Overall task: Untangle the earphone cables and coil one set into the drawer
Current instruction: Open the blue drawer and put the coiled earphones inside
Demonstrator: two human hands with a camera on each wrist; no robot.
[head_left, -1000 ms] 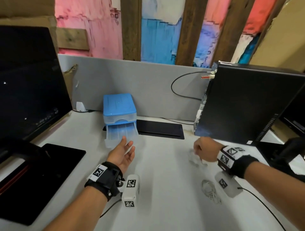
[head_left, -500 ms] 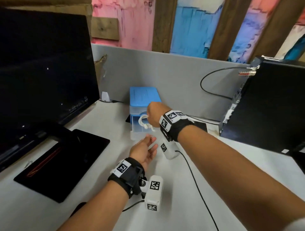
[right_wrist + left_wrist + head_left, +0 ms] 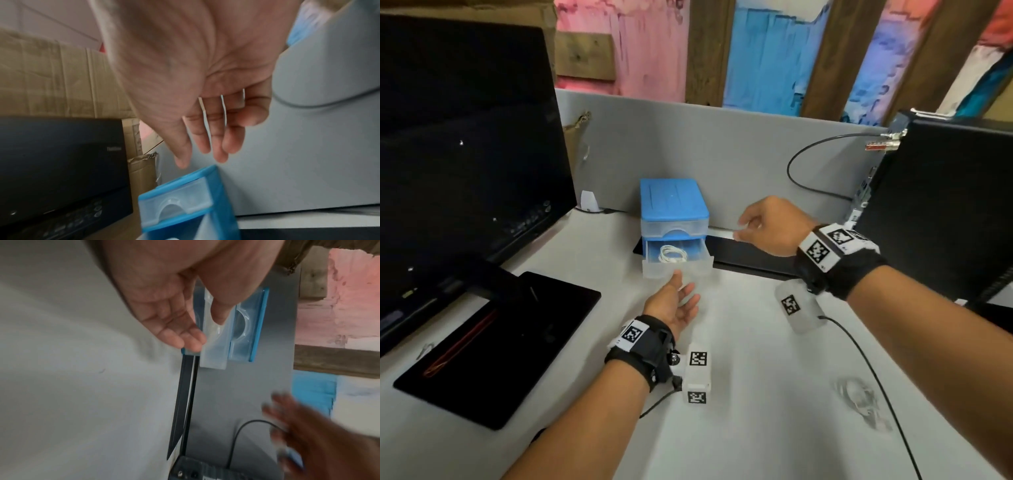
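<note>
A coiled white earphone set [image 3: 672, 255] lies inside the pulled-out lower drawer [image 3: 677, 268] of a small blue-topped drawer unit [image 3: 671, 202]. My left hand [image 3: 675, 301] rests palm up just in front of that drawer, fingers straight, its fingertips [image 3: 193, 340] at the drawer front [image 3: 214, 353]. My right hand [image 3: 767, 228] hovers to the right of the unit, fingers loose and holding nothing; in the right wrist view the right hand [image 3: 207, 146] is above the unit's top corner [image 3: 185, 194]. A second white earphone set [image 3: 859, 402] lies loose on the desk at the near right.
A dark monitor [image 3: 465, 164] and its black base [image 3: 493, 342] fill the left. A black computer case [image 3: 941, 212] stands at the right with a black cable [image 3: 811, 164] looping behind. A grey partition [image 3: 722, 144] closes the back. A flat black pad [image 3: 750, 253] lies beside the unit.
My right hand carried the coiled earphones from the right side of the desk to the drawer, let them go inside it, and has drawn back to the right. The left hand stayed put.
</note>
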